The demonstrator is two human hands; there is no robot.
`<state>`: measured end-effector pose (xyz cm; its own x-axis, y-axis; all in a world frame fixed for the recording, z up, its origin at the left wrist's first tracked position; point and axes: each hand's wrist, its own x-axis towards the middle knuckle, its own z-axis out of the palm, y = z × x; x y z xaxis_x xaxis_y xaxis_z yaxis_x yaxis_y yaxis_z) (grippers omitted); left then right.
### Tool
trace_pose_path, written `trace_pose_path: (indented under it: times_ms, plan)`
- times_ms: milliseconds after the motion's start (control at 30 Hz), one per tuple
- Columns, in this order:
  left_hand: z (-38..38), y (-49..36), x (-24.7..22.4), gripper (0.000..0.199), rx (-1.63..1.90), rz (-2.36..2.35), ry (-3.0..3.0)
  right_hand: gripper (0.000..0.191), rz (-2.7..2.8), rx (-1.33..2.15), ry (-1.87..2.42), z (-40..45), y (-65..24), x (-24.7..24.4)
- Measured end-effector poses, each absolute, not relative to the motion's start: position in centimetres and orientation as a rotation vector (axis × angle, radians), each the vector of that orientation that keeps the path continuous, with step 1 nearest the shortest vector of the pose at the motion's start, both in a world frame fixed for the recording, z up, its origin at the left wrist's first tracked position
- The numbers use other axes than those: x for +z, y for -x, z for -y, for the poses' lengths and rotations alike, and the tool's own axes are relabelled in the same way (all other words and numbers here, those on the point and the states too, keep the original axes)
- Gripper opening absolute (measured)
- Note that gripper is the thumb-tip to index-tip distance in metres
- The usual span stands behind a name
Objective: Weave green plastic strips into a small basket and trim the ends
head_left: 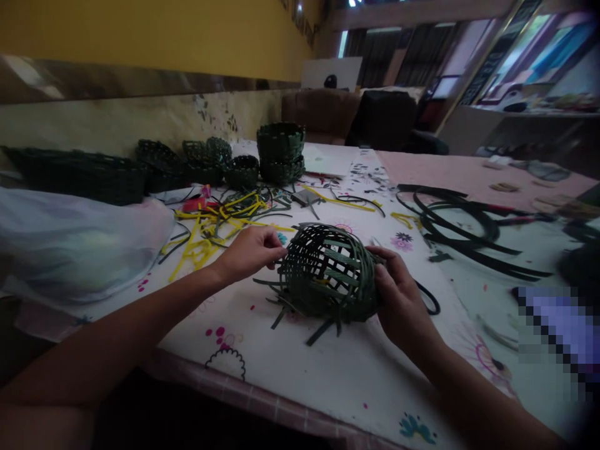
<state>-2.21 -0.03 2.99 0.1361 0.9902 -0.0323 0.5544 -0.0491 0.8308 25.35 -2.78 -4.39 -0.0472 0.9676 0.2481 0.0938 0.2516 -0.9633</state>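
Two hands close on opposite sides of an open-weave basket (328, 275) of dark green strips, together on the same piece and not touching each other. The left hand (248, 253) comes in from the near left, its fingertips pinched on the weave at the basket's left edge. The right hand (398, 300) wraps the basket's right side, with the fingers curled over the strips. The basket lies on its side, its domed weave showing wide gaps, and loose strip ends (319, 331) splay out toward the near edge of the bench (300, 381). Whether it touches the printed floral cloth or is lifted just clear of it, I cannot tell.

Just beside the right hand, a thin black strip (431, 300) curves over the cloth. Farther right lies a loose tangle of long black strips (469, 237). Ahead of the left hand sits a heap of yellow strips (201, 240), mixed with some dark ones, and a red object (197, 203) lies at its far edge. A translucent plastic bag (70, 244) slumps on the left end of the bench. Along the far side stand dark green woven baskets: a long low one (75, 175), a small round one (241, 172), and a stacked pair (280, 152). A brown sofa (319, 115) stands beyond them.
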Motion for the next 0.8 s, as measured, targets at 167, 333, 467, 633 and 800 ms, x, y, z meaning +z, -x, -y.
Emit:
trace_pose_path:
  times_ms: [167,333,467,633,800]
  plan:
    - [-0.5,2.2,2.8,0.016,0.725,-1.55,-1.749,0.041,1.39,1.023,1.087,2.8,-25.3,-4.4]
    - [-0.9,1.8,3.3,0.016,0.651,-1.593,-1.821,0.041,1.403,1.012,1.105,3.0,-25.3,-4.1]
    - [-1.1,1.5,3.8,0.015,0.535,-1.65,-1.983,0.04,1.431,0.99,1.104,3.1,-25.2,-4.0]
    - [-1.7,1.4,4.6,0.017,0.411,-1.674,-2.087,0.038,1.401,1.016,1.097,3.2,-25.1,-3.9]
    - [-2.2,1.9,4.8,0.016,0.416,-1.725,-2.214,0.039,1.416,1.012,1.099,3.4,-25.1,-4.0]
